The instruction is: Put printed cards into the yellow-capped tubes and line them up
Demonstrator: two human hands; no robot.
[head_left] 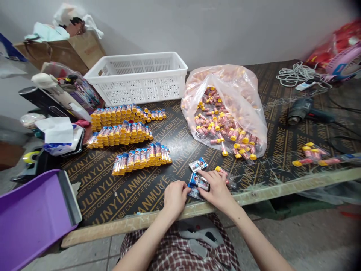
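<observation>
My left hand is near the table's front edge, its fingers curled and the thumb and forefinger closed at the edge of a blue printed plastic sleeve. From the other side, my right hand reaches over the same small pile, thumb and forefinger around the flat sleeves. Another clear-and-blue sleeve lies just beyond the fingertips. Beside my right hand rests a small yellow-capped tube with pink contents, partly hidden. Further back, a clear plastic bag spills many such tubes.
Wrapped tubes stand in stacked rows at the left. Behind them is a white basket. A purple dustpan juts out at the near left. On the right are a heat gun, loose tubes and a coiled white cable.
</observation>
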